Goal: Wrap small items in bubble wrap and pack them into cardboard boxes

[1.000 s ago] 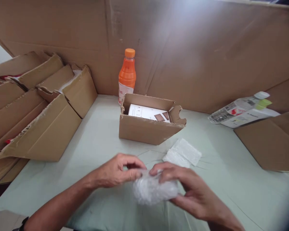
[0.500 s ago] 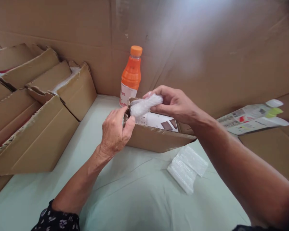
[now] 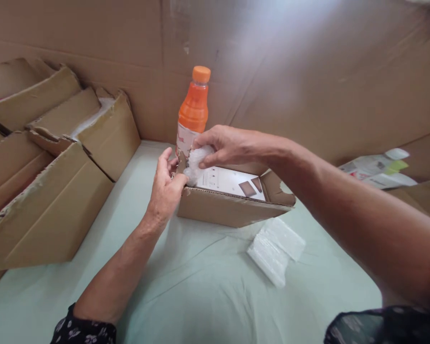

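Note:
A small open cardboard box (image 3: 232, 210) stands on a pale green cloth, with a white printed carton (image 3: 229, 184) inside it. My right hand (image 3: 224, 145) is closed on a crumpled wad of bubble wrap (image 3: 197, 165), which sits down in the box's left end beside the carton. My left hand (image 3: 166, 181) grips the left end wall of the box, thumb near the wad and fingers on the outer side. Folded bubble wrap (image 3: 275, 248) lies on the cloth in front of the box.
An orange bottle (image 3: 193, 105) stands upright just behind the box. Several larger open cardboard boxes (image 3: 53, 200) fill the left side. At the right lie printed packages (image 3: 383, 167). A tall cardboard wall (image 3: 129, 48) closes off the back.
My right hand has moved left and down, pushing the bubble wrap wad deeper into the box's left end. My left hand has shifted slightly left, its fingers lifting a little.

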Demonstrator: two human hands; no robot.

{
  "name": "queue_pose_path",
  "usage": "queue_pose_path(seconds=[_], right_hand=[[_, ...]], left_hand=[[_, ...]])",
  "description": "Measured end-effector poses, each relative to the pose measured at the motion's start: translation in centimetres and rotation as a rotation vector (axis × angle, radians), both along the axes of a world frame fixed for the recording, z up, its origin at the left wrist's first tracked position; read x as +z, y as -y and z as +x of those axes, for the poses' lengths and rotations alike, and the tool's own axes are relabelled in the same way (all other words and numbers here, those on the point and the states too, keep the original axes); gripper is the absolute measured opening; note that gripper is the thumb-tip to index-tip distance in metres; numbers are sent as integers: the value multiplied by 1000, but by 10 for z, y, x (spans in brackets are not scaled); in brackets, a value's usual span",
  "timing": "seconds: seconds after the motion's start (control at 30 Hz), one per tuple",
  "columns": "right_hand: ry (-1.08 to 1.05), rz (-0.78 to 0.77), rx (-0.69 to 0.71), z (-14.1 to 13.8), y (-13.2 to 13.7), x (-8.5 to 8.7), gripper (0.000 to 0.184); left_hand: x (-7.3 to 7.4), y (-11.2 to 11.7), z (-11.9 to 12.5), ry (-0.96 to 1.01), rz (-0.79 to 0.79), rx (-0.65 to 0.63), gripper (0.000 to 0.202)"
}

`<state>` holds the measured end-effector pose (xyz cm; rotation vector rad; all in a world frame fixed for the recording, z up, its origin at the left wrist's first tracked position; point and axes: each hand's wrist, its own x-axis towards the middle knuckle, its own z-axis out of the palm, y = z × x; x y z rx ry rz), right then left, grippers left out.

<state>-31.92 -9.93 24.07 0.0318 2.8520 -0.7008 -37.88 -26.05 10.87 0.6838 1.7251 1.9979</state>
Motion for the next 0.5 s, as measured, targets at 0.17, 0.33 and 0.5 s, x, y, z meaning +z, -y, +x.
queue_pose_path(seconds=[0.17, 0.33, 0.5], right_hand=[[90, -36, 87, -15, -11, 5, 15], [-2, 1, 22, -22, -6, -4, 6], [46, 211, 61, -18, 8, -3, 17]], left_hand=[[-1, -1, 1, -6, -5, 42, 71], [3, -1, 1, 30, -13, 65, 73], [7, -2, 3, 51, -19, 71, 76]])
